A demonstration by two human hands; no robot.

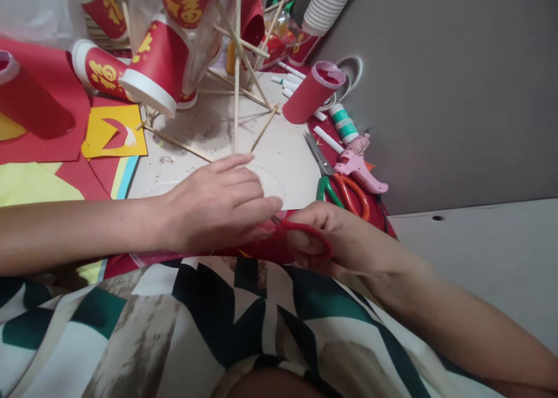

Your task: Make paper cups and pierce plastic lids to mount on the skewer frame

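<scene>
The red-handled scissors (311,229) are low in the middle of the scene, at the near edge of the table (300,174), just above the person's patterned clothing (270,316). A smooth red loop is the clearest part, with a short, dull bit of metal beyond it; the rest of the blades is hidden by the fingers.

The right hand (335,232) grasps the scissors, a digit showing through the loop, its forearm slanting in from the near right. The left hand (218,197) reaches across from the left, back upward and fingers bent towards the blades (whether it pinches anything I cannot tell, since its fingertips are partly covered). The two hands nearly meet at the metal.

Just to the right lie handles in green and orange (353,194), with grey blades pointing away, beside a pink glue gun (360,168). Farther back, a red tube (309,96) leans to the right. Beyond the left hand stands a frame of thin wooden sticks (236,96), with red-and-white paper cups (159,64) to its left and a yellow card (93,128) nearer.
</scene>
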